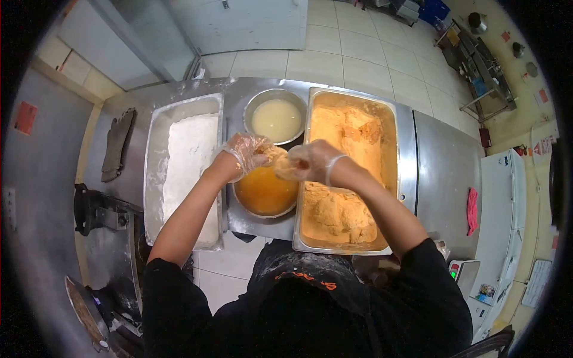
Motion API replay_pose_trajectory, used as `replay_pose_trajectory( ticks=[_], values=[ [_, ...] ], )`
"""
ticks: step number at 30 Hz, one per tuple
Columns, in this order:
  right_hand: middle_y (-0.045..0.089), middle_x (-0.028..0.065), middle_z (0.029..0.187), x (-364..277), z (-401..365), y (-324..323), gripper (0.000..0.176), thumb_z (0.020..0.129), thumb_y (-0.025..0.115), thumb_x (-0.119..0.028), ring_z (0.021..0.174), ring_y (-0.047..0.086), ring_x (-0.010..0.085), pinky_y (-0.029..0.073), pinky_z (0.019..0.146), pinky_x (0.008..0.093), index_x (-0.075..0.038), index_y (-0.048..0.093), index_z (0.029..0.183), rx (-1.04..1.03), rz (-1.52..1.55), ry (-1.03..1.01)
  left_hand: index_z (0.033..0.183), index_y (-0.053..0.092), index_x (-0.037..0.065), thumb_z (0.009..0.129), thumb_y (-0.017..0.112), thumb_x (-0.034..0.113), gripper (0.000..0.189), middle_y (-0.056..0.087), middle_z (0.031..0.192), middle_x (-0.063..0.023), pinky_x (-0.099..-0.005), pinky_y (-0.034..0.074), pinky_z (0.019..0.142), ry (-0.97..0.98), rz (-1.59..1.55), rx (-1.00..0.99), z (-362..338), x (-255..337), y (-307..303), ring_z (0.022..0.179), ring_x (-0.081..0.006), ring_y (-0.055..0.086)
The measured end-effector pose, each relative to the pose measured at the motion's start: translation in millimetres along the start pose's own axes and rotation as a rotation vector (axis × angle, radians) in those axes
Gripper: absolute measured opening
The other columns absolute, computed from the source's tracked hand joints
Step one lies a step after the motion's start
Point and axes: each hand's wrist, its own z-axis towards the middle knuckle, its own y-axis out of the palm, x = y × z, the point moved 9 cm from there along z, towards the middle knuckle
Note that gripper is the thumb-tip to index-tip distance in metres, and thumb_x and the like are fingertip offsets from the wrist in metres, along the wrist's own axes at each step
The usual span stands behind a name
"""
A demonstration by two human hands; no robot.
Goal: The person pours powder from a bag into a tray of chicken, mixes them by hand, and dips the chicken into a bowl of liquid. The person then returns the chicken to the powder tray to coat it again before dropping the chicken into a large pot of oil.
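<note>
2 rectangular steel trays: 1 white-flour tray [154, 156], 1 orange-crumb tray [394, 179]. 2 round steel bowls: 1 pale-liquid bowl [248, 110], 1 orange-liquid bowl [265, 216]. 2 clear-gloved hands: left hand [248, 154], right hand [316, 160]. Seemingly 1 crumb-coated lump [285, 167]. 1 pink cloth [472, 210].

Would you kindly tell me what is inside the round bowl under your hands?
The bowl holds orange liquid. The left hand, right hand and the coated piece they hold cover its far edge.

Thin clear plastic gloves [248, 152], shiny metal trays [406, 137], matt powdery flour [191, 155].
</note>
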Motion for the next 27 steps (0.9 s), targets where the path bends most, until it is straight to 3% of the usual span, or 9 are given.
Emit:
replay_pose_trajectory(
  ticks=[1, 4, 7, 9, 12, 15, 19, 22, 27],
  values=[
    [0.065, 0.0190, 0.082, 1.5, 14.6, 26.9, 0.022, 0.085, 0.067, -0.024, 0.074, 0.065, 0.0320, 0.051, 0.070, 0.0418, -0.003, 0.062, 0.087, -0.050, -0.052, -0.051, 0.098, 0.070, 0.005, 0.081, 0.072, 0.022, 0.024, 0.069, 0.095, -0.0151, -0.0386, 0.052, 0.077, -0.016, -0.031, -0.026, -2.7, -18.6, 9.8, 0.084, -0.0306, 0.067],
    [0.065, 0.0156, 0.078, 21.7, 45.5, 102.1, 0.015, 0.089, 0.061, -0.020, 0.073, 0.065, 0.0327, 0.051, 0.066, 0.0418, -0.005, 0.063, 0.087, -0.084, -0.168, -0.067, 0.099, 0.069, 0.007, 0.079, 0.073, 0.022, 0.026, 0.068, 0.092, -0.0159, -0.0410, 0.051, 0.076, 0.173, 0.004, 0.020, -7.6, -61.0, 42.0, 0.086, -0.0329, 0.065],
    [0.067, 0.0162, 0.084, 36.5, 49.2, 156.4, 0.013, 0.089, 0.053, -0.012, 0.079, 0.068, 0.0333, 0.053, 0.069, 0.0435, -0.008, 0.064, 0.094, -0.093, -0.440, -0.145, 0.101, 0.068, 0.009, 0.080, 0.071, 0.021, 0.024, 0.066, 0.102, -0.0138, -0.0428, 0.052, 0.080, 0.154, 0.170, 0.047, -12.3, -109.3, 86.1, 0.089, -0.0342, 0.064],
    [0.068, 0.0174, 0.086, 49.2, 46.5, 183.7, 0.014, 0.088, 0.051, -0.012, 0.084, 0.068, 0.0343, 0.053, 0.074, 0.0447, -0.007, 0.064, 0.090, -0.101, -0.442, -0.130, 0.099, 0.067, 0.011, 0.083, 0.067, 0.022, 0.019, 0.063, 0.110, -0.0127, -0.0425, 0.053, 0.082, 0.212, 0.232, 0.090, -23.3, -116.4, 101.7, 0.088, -0.0340, 0.065],
    [0.068, 0.0173, 0.088, 47.6, 34.5, 197.4, 0.016, 0.087, 0.050, -0.011, 0.089, 0.068, 0.0336, 0.053, 0.078, 0.0444, -0.006, 0.065, 0.089, -0.077, -0.440, -0.138, 0.100, 0.064, 0.011, 0.088, 0.060, 0.023, 0.018, 0.065, 0.104, -0.0138, -0.0445, 0.052, 0.080, 0.208, 0.274, 0.008, -35.2, -118.4, 126.3, 0.087, -0.0354, 0.065],
    [0.069, 0.0164, 0.090, 45.2, 31.1, 204.3, 0.018, 0.086, 0.051, -0.011, 0.091, 0.068, 0.0323, 0.053, 0.080, 0.0428, -0.007, 0.067, 0.090, -0.113, -0.511, -0.110, 0.099, 0.059, 0.005, 0.094, 0.051, 0.021, 0.019, 0.066, 0.094, -0.0208, -0.0473, 0.050, 0.077, 0.133, 0.071, 0.009, -47.1, -126.2, 141.4, 0.088, -0.0369, 0.065],
    [0.070, 0.0155, 0.092, 51.0, 30.3, 217.7, 0.018, 0.086, 0.053, -0.011, 0.092, 0.068, 0.0303, 0.053, 0.080, 0.0408, -0.007, 0.070, 0.088, -0.111, -0.537, -0.118, 0.102, 0.058, 0.003, 0.094, 0.050, 0.022, 0.022, 0.066, 0.090, -0.0227, -0.0482, 0.050, 0.078, 0.156, 0.104, -0.042, -60.1, -116.7, 150.5, 0.088, -0.0384, 0.065],
    [0.069, 0.0168, 0.094, 53.6, 29.1, 231.5, 0.018, 0.086, 0.053, -0.015, 0.090, 0.068, 0.0329, 0.052, 0.085, 0.0419, -0.005, 0.067, 0.090, -0.275, -0.548, -0.086, 0.101, 0.059, 0.003, 0.094, 0.049, 0.021, 0.023, 0.067, 0.089, -0.0228, -0.0481, 0.051, 0.079, 0.197, 0.182, -0.014, -62.3, -111.9, 158.3, 0.087, -0.0389, 0.066],
    [0.070, 0.0178, 0.093, 69.8, 38.0, 250.6, 0.019, 0.086, 0.055, -0.015, 0.091, 0.068, 0.0338, 0.053, 0.083, 0.0427, -0.006, 0.070, 0.093, -0.264, -0.469, -0.015, 0.096, 0.064, 0.001, 0.091, 0.050, 0.016, 0.021, 0.068, 0.090, -0.0227, -0.0476, 0.052, 0.080, 0.148, 0.218, -0.082, -55.0, -110.8, 169.8, 0.087, -0.0389, 0.067]
  ],
)
